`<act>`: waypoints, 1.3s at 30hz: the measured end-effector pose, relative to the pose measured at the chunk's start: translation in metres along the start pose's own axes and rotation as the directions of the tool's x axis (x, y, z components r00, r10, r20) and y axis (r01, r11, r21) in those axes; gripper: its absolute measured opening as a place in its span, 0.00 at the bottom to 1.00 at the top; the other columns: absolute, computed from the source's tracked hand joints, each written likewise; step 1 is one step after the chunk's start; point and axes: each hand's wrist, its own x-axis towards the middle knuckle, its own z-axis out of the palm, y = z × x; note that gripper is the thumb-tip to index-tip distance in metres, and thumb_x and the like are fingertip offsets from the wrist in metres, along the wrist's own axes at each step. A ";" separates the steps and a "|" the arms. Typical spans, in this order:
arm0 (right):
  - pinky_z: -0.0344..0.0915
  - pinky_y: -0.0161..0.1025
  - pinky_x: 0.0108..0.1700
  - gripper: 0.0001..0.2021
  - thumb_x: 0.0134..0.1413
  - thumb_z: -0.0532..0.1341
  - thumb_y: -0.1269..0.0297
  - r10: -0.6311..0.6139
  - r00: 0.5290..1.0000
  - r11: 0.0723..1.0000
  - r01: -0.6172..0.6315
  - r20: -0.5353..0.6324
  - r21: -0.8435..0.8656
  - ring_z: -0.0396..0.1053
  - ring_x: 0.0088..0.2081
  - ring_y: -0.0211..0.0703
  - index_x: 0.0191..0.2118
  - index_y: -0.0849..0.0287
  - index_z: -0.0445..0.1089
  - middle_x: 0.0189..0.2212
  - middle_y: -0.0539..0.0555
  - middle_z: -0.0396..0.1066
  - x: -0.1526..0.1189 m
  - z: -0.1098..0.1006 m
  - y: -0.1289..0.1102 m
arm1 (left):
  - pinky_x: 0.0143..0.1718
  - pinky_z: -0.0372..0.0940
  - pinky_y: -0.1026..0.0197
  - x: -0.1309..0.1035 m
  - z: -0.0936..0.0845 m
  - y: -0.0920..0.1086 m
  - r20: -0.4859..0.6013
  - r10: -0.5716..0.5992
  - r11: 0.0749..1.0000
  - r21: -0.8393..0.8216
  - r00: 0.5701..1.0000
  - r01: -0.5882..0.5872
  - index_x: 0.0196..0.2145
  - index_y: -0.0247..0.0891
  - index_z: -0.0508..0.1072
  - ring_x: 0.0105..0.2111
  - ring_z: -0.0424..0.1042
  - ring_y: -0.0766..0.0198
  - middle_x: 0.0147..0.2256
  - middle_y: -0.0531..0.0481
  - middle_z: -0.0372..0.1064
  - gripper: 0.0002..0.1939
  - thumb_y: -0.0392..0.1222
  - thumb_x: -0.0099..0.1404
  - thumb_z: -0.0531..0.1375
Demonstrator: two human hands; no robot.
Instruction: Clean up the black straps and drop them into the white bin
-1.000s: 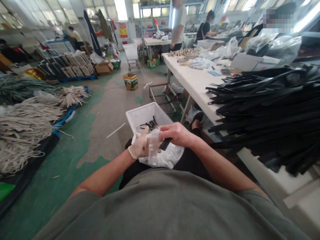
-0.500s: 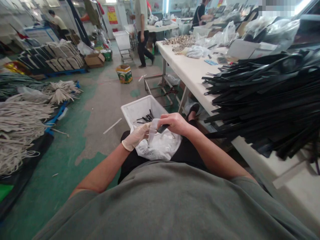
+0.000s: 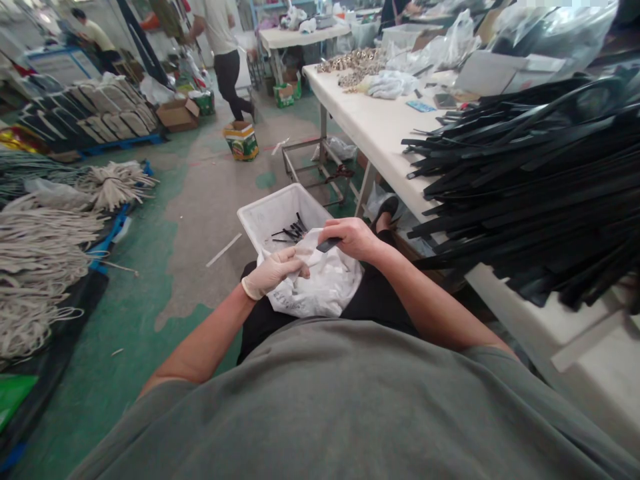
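Note:
My right hand [image 3: 353, 238] is bare and closed around a short, flat black strip [image 3: 329, 245], whose end sticks out toward the left. My left hand [image 3: 277, 270] wears a pale thin glove. Its thumb and fingers are pressed together over my lap, and whatever is in them is too small to make out. Beneath both hands, a white plastic bag [image 3: 320, 293] lies open across my thighs with small whitish pieces in it. A white bin [image 3: 255, 217] stands just beyond, with several thin black strips [image 3: 294, 230] inside.
At right, a big pile of black straps [image 3: 520, 193] overhangs the white table [image 3: 360, 113], which also bears metal fittings [image 3: 357, 63] and gloves [image 3: 393, 85]. Bundled beige cords [image 3: 45, 260] lie at left. A carton [image 3: 241, 141] stands on the floor; a person [image 3: 223, 53] walks behind it.
The translucent white strip seen between my hands no longer shows clearly there. My hands have drawn slightly apart. The walking person has moved left, and the view has tilted down a little.

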 end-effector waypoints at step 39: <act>0.64 0.29 0.18 0.24 0.68 0.50 0.53 0.513 0.594 0.361 -0.804 0.620 0.472 0.64 0.15 0.32 0.25 0.62 0.71 0.26 0.55 0.77 -0.031 0.080 -0.040 | 0.40 0.68 0.64 0.038 0.004 -0.061 -0.492 -0.330 0.711 -0.691 0.806 -0.131 0.36 0.39 0.73 0.36 0.76 0.66 0.36 0.50 0.77 0.12 0.50 0.68 0.60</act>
